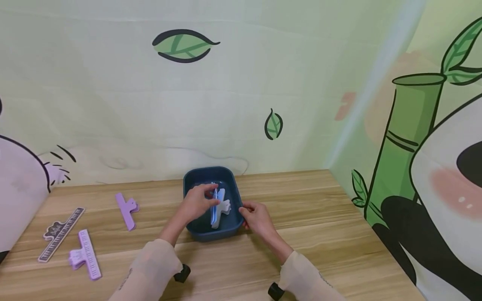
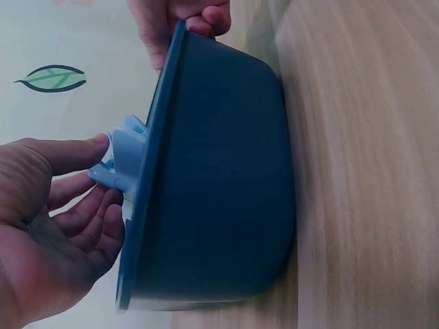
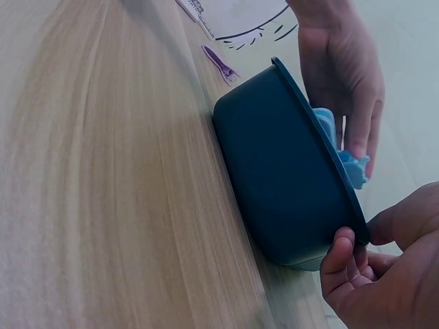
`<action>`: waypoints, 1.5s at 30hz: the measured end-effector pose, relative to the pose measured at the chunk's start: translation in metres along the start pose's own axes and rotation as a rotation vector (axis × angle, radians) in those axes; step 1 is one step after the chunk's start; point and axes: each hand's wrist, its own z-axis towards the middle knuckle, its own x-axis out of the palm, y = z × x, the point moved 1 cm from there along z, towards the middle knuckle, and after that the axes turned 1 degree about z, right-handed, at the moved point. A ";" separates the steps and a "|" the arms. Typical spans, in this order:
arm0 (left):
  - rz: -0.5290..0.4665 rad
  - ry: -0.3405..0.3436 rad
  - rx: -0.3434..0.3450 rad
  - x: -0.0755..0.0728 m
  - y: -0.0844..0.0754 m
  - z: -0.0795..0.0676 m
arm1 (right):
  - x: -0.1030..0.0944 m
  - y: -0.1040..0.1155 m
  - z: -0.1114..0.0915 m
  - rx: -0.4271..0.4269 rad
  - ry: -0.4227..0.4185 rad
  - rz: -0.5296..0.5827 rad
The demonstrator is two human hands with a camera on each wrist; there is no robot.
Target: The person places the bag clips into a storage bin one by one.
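A dark blue bin (image 1: 196, 232) stands on the table near the wall. My left hand (image 1: 196, 203) reaches over its left side and pinches a light blue clip (image 2: 125, 159) between thumb and fingers, at the level of the rim. Beside it in the head view, a whitish clip (image 1: 221, 212) with a shaped handle leans inside the bin. My right hand (image 1: 257, 218) holds the bin's right rim, the thumb above and curled fingers (image 3: 336, 264) on the outer wall.
On the table to the left lie a purple clip (image 1: 126, 211), a lilac clip (image 1: 88, 255) with a ruler-like bar and a black-and-white clip (image 1: 61, 235). A wall (image 1: 233, 83) printed with leaves rises behind the table (image 1: 293, 205).
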 end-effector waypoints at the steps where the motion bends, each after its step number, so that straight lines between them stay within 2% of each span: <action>1: 0.004 0.002 -0.002 0.001 0.001 0.001 | 0.000 0.000 0.000 0.001 -0.001 0.000; 12: 0.083 0.025 -0.016 0.010 0.005 0.003 | 0.000 -0.003 0.004 0.025 0.008 -0.011; 18: 0.129 0.063 -0.065 0.015 0.004 0.002 | 0.000 -0.004 0.003 0.023 0.004 -0.007; 24: 0.177 0.050 -0.046 0.015 0.004 0.002 | 0.001 -0.005 0.004 0.023 0.002 -0.012; 31: 0.140 0.041 -0.061 0.015 0.004 0.002 | 0.000 -0.004 0.003 0.023 0.005 -0.010; 45: 0.122 -0.066 0.058 0.009 0.001 -0.002 | 0.000 -0.004 0.003 0.030 0.010 -0.021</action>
